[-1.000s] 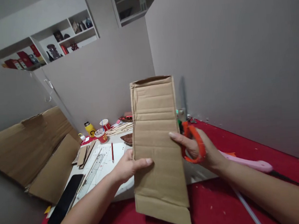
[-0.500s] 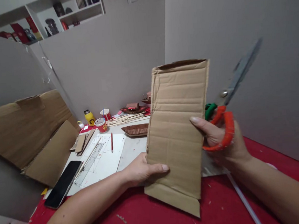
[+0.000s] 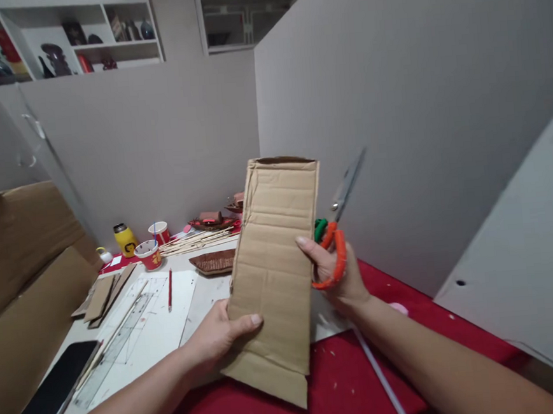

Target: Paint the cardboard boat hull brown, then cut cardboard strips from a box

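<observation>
A creased, folded piece of brown cardboard (image 3: 276, 264) is held up in front of me, tilted slightly, with a flap at its lower end. My left hand (image 3: 223, 329) grips its lower left side, thumb on the front face and fingers hidden behind. At the right edge, my right hand (image 3: 334, 269) presses its thumb on the cardboard. Scissors (image 3: 335, 209) with orange and green wrapped handles hang on that same hand, blades pointing up and right. Behind the cardboard, a brown model boat hull (image 3: 212, 263) is partly covered.
A phone (image 3: 52, 397), a drawing sheet (image 3: 171, 330) with a ruler and a pencil (image 3: 169, 290) lie left. Further back are paper cups (image 3: 149, 255), a yellow bottle (image 3: 125, 240), thin wooden sticks (image 3: 195, 241) and model boats (image 3: 209, 221). Large cardboard (image 3: 35, 302) leans at left.
The view has turned to the right, so the scene sits further left. The cardboard and scissors appear slightly smaller, farther from me. Both hands keep their holds.
</observation>
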Action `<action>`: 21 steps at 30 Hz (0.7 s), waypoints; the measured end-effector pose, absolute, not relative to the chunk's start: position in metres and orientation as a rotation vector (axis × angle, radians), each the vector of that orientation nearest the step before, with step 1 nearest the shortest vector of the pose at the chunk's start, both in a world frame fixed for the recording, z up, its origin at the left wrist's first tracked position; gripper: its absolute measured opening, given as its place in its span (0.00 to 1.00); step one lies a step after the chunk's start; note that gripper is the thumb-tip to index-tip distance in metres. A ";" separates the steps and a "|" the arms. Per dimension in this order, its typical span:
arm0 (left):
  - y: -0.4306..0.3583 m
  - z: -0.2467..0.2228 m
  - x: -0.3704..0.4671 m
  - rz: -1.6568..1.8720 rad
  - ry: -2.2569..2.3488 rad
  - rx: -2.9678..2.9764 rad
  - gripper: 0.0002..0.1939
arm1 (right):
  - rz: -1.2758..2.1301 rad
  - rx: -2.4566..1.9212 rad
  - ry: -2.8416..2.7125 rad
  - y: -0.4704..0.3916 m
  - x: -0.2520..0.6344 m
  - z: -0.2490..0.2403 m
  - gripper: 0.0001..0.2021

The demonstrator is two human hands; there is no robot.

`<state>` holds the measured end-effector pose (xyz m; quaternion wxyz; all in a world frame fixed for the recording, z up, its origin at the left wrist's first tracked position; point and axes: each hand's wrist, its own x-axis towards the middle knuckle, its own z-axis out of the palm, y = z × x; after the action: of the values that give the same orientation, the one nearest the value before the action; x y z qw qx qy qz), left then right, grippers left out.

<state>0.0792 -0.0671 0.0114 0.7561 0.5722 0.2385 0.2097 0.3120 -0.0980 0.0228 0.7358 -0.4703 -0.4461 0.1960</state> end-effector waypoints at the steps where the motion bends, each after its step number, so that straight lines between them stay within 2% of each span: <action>1: -0.065 0.012 0.079 0.438 0.521 1.258 0.27 | 0.427 -1.030 -0.960 -0.099 0.312 0.024 0.21; 5: -0.054 0.020 0.075 0.392 0.505 1.300 0.28 | 0.493 -0.988 -0.954 -0.103 0.311 0.023 0.19; 11: -0.042 0.039 0.069 0.570 0.475 1.374 0.25 | 0.708 -0.917 -1.051 -0.110 0.292 0.019 0.19; 17: -0.040 0.039 0.068 0.633 0.467 1.384 0.22 | 0.861 -0.917 -1.126 -0.117 0.277 0.024 0.24; 21: -0.037 0.036 0.069 0.609 0.460 1.357 0.21 | 0.858 -0.916 -1.124 -0.116 0.279 0.024 0.22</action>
<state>0.0687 -0.0372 0.0362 0.7121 0.6119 0.2075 0.2747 0.2793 -0.1164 0.0237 0.6657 -0.4056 -0.4980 0.3800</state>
